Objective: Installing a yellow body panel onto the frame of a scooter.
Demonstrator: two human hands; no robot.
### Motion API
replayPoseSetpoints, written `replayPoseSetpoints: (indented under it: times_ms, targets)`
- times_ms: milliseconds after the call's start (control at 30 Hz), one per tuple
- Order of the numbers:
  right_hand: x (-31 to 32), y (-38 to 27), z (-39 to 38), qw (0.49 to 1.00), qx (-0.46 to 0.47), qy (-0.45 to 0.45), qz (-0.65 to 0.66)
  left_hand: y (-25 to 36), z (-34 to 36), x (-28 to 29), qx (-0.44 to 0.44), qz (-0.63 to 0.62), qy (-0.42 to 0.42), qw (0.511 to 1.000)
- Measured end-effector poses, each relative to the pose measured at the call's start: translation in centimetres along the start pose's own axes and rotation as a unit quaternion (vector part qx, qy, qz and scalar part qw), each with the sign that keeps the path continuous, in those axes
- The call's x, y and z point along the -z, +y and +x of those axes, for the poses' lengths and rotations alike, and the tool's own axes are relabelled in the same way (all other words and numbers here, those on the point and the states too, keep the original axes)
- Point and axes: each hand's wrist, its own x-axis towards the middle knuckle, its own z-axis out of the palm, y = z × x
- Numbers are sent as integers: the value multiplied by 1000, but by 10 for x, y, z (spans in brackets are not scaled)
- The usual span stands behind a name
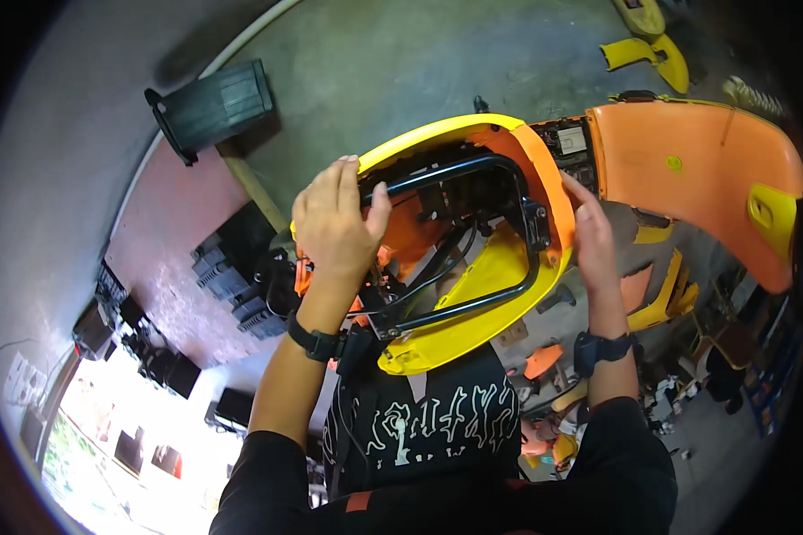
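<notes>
In front of me is the body of a scooter, with a yellow and orange plastic body cover [442, 132] wrapped around a black tubular frame [451, 168]. My left hand [337, 218] lies over the cover's left end, fingers on the rim and thumb apart on the inner side. Against the orange right end rests my right hand [595, 234], its palm on the outside; its thumb is hidden. A yellow side panel [459, 325] runs along the near side. Black cables [442, 267] and dark parts show inside the frame opening.
To the right extends a large orange panel [687, 152] with a yellow piece. Loose yellow panels [656, 58] lie on the floor at the far right. A dark bin [214, 105] stands by the wall at far left. Another person's hand [533, 437] may show low behind the shirt; it is unclear.
</notes>
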Motion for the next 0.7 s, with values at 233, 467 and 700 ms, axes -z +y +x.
replayPoseSetpoints:
  times_ms: [233, 467, 700]
  targets:
    - [-42, 11, -48, 987, -42, 152, 18, 4, -1, -1, -72, -23, -4, 997]
    - [-47, 20, -48, 974, -35, 210, -76, 0, -6, -3, -91, -23, 16, 996]
    - [-51, 31, -61, 964, -19, 243, -104, 1, -5, -5, -107, -21, 54, 993]
